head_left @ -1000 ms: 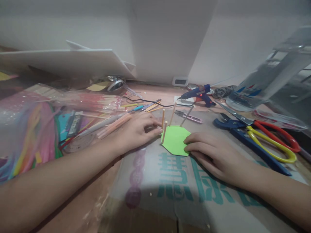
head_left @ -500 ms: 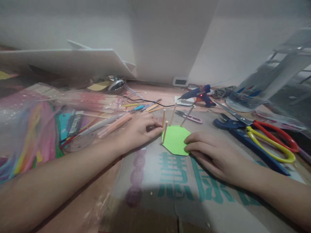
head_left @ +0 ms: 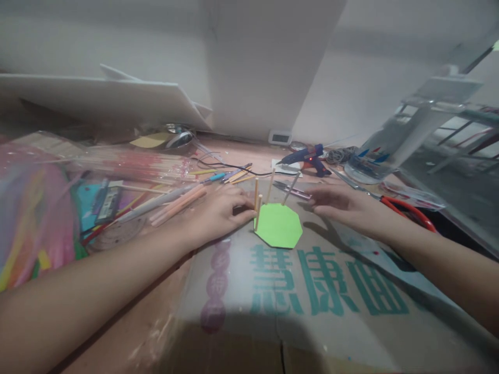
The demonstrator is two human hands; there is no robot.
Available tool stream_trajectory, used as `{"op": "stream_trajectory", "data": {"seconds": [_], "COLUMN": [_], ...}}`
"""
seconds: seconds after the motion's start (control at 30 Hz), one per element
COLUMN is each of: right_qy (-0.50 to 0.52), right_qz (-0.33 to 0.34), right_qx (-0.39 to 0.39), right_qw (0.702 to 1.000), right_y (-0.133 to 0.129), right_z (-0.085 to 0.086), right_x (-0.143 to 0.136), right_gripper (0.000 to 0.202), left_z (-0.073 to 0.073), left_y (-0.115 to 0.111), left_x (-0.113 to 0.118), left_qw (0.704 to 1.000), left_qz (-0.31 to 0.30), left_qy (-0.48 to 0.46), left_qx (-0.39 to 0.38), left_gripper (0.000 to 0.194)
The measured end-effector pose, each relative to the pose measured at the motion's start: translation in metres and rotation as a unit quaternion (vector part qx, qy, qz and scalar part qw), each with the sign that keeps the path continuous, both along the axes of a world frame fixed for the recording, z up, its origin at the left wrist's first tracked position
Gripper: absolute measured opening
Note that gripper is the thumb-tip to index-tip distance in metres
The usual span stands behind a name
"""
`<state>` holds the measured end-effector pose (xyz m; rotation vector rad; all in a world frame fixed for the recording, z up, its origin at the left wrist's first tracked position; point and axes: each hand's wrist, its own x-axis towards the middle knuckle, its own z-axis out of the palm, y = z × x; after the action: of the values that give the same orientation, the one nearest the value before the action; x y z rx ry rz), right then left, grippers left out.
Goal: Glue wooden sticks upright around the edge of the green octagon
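A flattened cardboard sheet [head_left: 312, 306] covers the near table. On it lies the green paper octagon [head_left: 278, 226], wooden sticks [head_left: 257, 210] upright along its far-left edge. The left hand [head_left: 216, 213] pinches a stick; the right hand [head_left: 339, 205] hovers released, far-right of the octagon.

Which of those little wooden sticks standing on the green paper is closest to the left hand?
The short front stick, right beside the left hand fingertips; the other three stand farther back.
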<state>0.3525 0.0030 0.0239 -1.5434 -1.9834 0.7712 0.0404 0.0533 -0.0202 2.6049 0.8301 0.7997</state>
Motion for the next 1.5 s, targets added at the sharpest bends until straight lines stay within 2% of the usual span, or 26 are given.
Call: {"op": "stream_trajectory", "data": {"seconds": [0.13, 0.27, 0.47, 0.83, 0.93, 1.03, 1.17, 1.23, 1.33, 1.43, 1.5], "right_qy": [-0.073, -0.05, -0.024, -0.032, -0.038, -0.035, -0.026, -0.049, -0.126, -0.195, -0.202], "right_qz": [0.052, 0.038, 0.01, 0.015, 0.026, 0.064, 0.116, 0.121, 0.059, -0.077, -0.123], "right_qx": [0.036, 0.047, 0.061, 0.061, 0.048, 0.014, -0.056, -0.053, 0.017, 0.098, 0.123], "right_qw": [0.995, 0.997, 0.998, 0.998, 0.998, 0.997, 0.991, 0.99, 0.99, 0.973, 0.964], "right_y": [0.014, 0.023, 0.025, 0.026, 0.025, 0.023, 0.017, 0.014, 0.012, 0.017, 0.025], "right_z": [0.004, -0.006, -0.023, -0.024, -0.018, -0.005, 0.015, 0.023, 0.029, 0.029, 0.026], "right_x": [-0.02, -0.043, -0.048, -0.05, -0.048, -0.044, -0.036, -0.029, -0.012, 0.009, 0.022], "right_gripper": [0.032, 0.017, 0.016, 0.012, 0.017, 0.026, 0.05, 0.042, 0.025, 0.028, 0.037], "left_z": [0.001, 0.0, -0.002, -0.004, -0.002, 0.0, 0.003, 0.003, 0.003, 0.001, 0.0], "left_y": [0.0, -0.001, 0.0, 0.002, 0.001, 0.0, -0.003, -0.004, -0.005, -0.005, -0.005], "left_x": [0.001, 0.0, 0.0, 0.0, 0.001, 0.001, 0.002, 0.002, 0.001, -0.001, -0.002], "left_qw": [1.0, 1.0, 1.0, 1.0, 0.999, 0.999, 0.998, 0.998, 0.996, 0.995, 0.994], "left_qz": [0.0, 0.016, 0.015, 0.017, 0.024, 0.026, 0.048, 0.065, 0.083, 0.095, 0.098], "left_qy": [-0.002, 0.012, 0.012, 0.018, 0.029, 0.032, 0.022, 0.019, 0.012, -0.006, -0.018], "left_qx": [-0.004, 0.013, 0.02, 0.015, 0.009, 0.001, -0.018, -0.017, -0.02, -0.036, -0.05], "left_gripper": [0.013, 0.015, 0.015, 0.018, 0.021, 0.022, 0.021, 0.021, 0.023, 0.031, 0.037]}}
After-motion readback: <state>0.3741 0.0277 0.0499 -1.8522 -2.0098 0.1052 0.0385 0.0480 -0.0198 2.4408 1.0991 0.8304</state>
